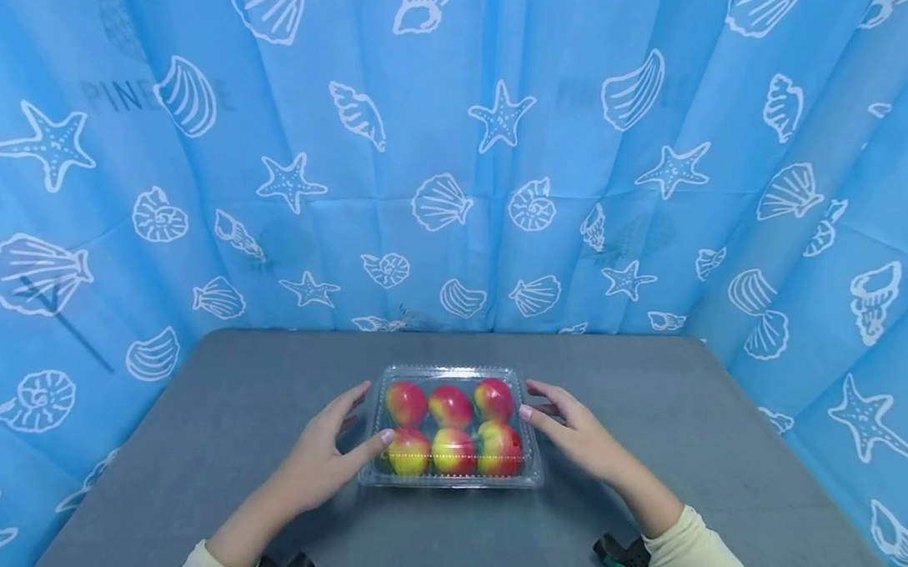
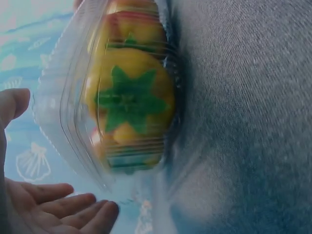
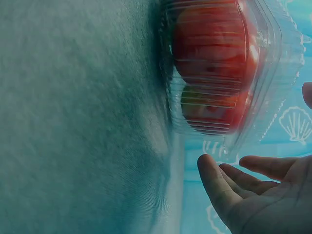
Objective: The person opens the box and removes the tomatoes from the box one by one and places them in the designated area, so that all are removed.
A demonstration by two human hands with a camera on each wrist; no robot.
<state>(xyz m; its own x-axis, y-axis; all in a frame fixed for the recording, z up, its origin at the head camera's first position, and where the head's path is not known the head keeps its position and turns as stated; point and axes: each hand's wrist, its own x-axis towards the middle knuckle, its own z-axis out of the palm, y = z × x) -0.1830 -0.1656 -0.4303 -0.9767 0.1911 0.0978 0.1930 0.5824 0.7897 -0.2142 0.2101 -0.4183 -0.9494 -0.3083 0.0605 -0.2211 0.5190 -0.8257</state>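
A clear plastic clamshell box [image 1: 450, 482] rests on the grey table with its lid down. Inside lie several red-and-yellow fruits [image 1: 454, 450] in two rows; one in the left wrist view shows a green star-shaped calyx [image 2: 129, 100]. At the box's left side is my left hand [image 1: 320, 454], fingers extended and thumb over the front left edge. My right hand [image 1: 580, 434] is beside the right edge, its fingers spread. Both wrist views show a gap between the fingers and the box walls; whether either thumb touches the box I cannot tell.
A grey cloth-covered table [image 1: 271, 369] lies under the box. Blue curtains [image 1: 459, 150] printed with white shells and starfish hang behind it and at both sides. Black wrist devices [image 1: 620, 556] sit at the forearms.
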